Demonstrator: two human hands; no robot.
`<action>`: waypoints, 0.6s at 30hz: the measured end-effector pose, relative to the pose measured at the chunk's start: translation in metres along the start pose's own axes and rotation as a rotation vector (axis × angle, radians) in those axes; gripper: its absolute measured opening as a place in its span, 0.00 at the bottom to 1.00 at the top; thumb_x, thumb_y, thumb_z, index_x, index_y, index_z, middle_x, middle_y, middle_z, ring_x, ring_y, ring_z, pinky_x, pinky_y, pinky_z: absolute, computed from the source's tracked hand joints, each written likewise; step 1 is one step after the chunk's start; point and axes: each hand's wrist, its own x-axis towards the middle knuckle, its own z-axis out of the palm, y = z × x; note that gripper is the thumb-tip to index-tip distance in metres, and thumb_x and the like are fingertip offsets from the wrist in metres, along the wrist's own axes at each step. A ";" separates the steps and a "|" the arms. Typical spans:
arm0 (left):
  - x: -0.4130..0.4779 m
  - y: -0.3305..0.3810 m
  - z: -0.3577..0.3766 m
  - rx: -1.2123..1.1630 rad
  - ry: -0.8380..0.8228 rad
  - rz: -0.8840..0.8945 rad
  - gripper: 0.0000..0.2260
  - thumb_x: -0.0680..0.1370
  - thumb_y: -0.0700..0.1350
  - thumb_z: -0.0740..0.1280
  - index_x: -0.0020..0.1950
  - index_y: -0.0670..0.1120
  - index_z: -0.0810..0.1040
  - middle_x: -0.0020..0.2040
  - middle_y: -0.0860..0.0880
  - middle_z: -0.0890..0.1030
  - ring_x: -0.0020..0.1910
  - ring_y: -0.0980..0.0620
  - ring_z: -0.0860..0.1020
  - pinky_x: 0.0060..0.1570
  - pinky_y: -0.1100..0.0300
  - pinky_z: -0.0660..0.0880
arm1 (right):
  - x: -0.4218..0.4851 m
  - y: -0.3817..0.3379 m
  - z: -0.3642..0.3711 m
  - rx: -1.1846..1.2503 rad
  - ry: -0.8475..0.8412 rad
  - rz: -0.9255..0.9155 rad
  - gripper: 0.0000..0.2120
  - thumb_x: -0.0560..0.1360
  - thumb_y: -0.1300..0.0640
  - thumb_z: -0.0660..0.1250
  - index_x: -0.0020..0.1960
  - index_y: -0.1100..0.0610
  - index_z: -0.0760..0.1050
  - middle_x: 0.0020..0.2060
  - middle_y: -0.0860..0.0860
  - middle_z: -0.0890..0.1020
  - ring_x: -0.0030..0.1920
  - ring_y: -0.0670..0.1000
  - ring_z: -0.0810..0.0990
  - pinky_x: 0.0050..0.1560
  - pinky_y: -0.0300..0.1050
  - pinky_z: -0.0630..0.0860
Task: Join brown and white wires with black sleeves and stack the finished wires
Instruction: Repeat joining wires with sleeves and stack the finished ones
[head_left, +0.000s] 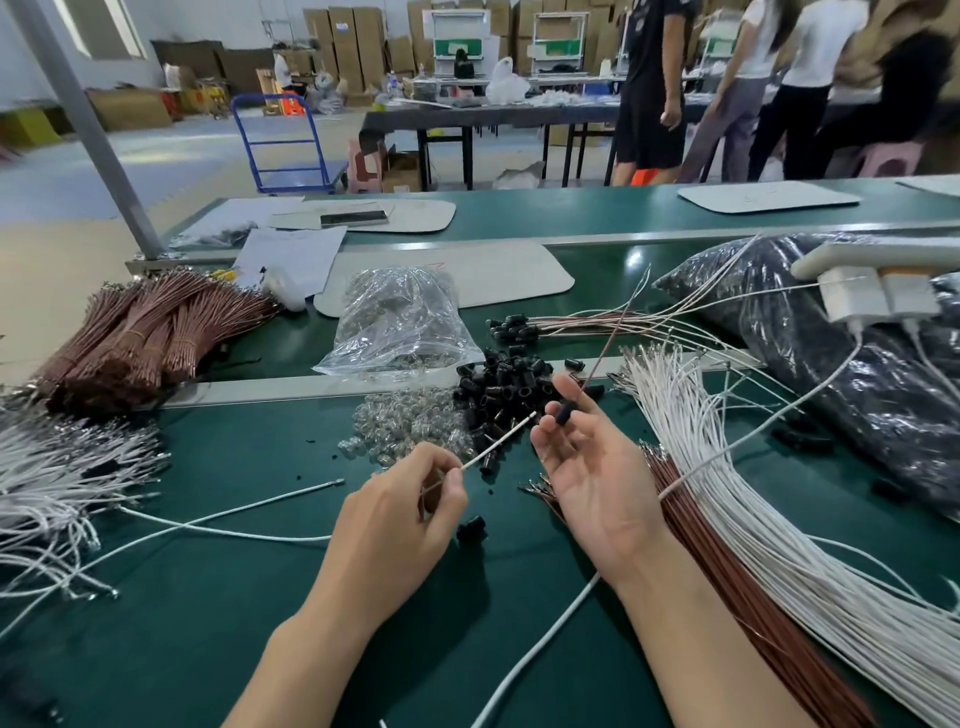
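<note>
My left hand (410, 512) pinches a white wire (498, 440) near its end, the tip pointing up and right. My right hand (589, 457), palm up, pinches a black sleeve (565, 410) between thumb and fingers; a brown wire (605, 348) rises from that sleeve toward the back. The white wire's tip is a short gap left of the sleeve. A heap of loose black sleeves (501, 389) lies just behind both hands. Several finished wires with black sleeves (511, 328) lie stacked behind the heap.
Long white wires (727, 493) and brown wires (701, 525) fan out on the right. Brown bundles (145, 332) and white wires (57, 467) lie at left. There is a clear bag (400, 322), clear caps (405, 423), a dark bag (831, 353), and the green table (218, 597). People stand behind.
</note>
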 end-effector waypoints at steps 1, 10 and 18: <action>0.000 -0.001 0.000 -0.001 0.000 0.001 0.03 0.81 0.54 0.61 0.47 0.59 0.71 0.38 0.59 0.77 0.33 0.52 0.73 0.35 0.55 0.73 | 0.000 0.001 0.000 0.005 0.008 -0.001 0.14 0.82 0.65 0.59 0.61 0.62 0.81 0.42 0.54 0.82 0.41 0.49 0.82 0.47 0.42 0.81; 0.000 -0.002 0.001 0.004 0.008 0.019 0.04 0.80 0.56 0.60 0.49 0.59 0.71 0.41 0.60 0.78 0.34 0.54 0.75 0.35 0.56 0.74 | 0.000 0.004 0.002 -0.090 -0.010 -0.021 0.14 0.74 0.63 0.68 0.59 0.58 0.83 0.48 0.55 0.85 0.46 0.51 0.85 0.47 0.45 0.83; 0.000 -0.003 0.002 0.030 0.008 0.016 0.05 0.80 0.58 0.58 0.49 0.60 0.71 0.42 0.62 0.78 0.35 0.54 0.75 0.34 0.59 0.73 | 0.000 0.005 0.003 -0.144 -0.052 -0.027 0.12 0.77 0.64 0.66 0.56 0.54 0.85 0.51 0.54 0.85 0.46 0.49 0.85 0.47 0.43 0.82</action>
